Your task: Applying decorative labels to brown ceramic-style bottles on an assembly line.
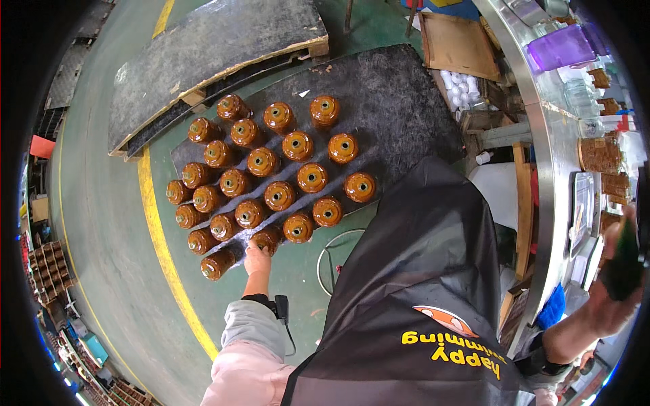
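Glossy, rounded brown jars stand in rows at left, necks up; at their near edge the left hand, narrow, holds a similar jar near its top, long axis roughly upright; a flat, scuffed black board extends rightward; far right, the right hand is blurred, its opening impossible to tell.

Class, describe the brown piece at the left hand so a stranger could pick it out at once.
Just above the black apron lies a dark board, with glossy brown pieces clustered toward its left. Go to the cluster's lower edge. The target piece is the only one the left hand touches.
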Available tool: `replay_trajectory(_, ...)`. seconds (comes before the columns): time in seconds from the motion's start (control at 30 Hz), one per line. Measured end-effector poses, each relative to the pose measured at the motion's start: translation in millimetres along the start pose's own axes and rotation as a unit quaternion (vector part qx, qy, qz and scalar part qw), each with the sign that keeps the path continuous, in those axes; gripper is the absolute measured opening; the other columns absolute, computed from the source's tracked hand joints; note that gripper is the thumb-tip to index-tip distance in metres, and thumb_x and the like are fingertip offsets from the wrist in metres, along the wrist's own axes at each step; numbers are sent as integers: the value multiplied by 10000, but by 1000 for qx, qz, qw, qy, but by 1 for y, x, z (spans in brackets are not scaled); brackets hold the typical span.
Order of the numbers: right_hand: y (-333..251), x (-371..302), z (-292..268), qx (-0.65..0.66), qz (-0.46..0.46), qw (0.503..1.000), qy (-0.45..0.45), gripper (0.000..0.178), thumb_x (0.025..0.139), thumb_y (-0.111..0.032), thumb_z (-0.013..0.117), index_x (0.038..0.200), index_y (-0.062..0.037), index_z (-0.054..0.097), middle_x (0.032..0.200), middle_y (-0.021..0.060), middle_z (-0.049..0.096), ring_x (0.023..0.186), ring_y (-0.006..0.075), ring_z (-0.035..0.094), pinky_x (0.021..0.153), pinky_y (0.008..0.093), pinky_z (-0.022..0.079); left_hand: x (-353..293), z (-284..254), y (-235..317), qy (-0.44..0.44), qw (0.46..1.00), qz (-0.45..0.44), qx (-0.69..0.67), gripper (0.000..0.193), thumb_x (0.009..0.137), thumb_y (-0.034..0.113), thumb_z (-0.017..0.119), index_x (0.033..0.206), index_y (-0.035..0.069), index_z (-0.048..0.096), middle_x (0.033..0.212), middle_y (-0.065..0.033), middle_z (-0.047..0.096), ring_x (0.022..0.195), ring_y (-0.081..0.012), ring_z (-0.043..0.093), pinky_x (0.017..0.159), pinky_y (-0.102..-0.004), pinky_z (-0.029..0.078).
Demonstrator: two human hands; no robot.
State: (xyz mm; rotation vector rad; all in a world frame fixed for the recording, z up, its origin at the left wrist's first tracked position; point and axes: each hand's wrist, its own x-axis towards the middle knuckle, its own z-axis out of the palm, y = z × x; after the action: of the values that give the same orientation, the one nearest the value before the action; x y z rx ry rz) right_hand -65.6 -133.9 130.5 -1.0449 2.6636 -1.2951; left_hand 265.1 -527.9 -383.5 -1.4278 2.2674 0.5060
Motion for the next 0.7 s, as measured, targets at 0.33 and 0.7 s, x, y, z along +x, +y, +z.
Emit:
replay_trajectory(0.33,54,-22,74,151,33,987,-35,549,951,-471,495,1182,21,577,1150,240,576,1085,272,525,661,287,438,-44,-41,-13,72,994,53,-56,293,824,206,651,1009,40,496,959,-232,624,883,-407,624,746,-488,503)
replay_trajectory(0.7,118,-57,177,244,42,928,-279,334,891,-102,598,1209,-2,588,1177,128,597,1099,215,569,952,327,440,-178,-256,100,276,874,338,-212,196,750,64,689,903,29,572,782,-118,590,664,-275,566,621,-361,473)
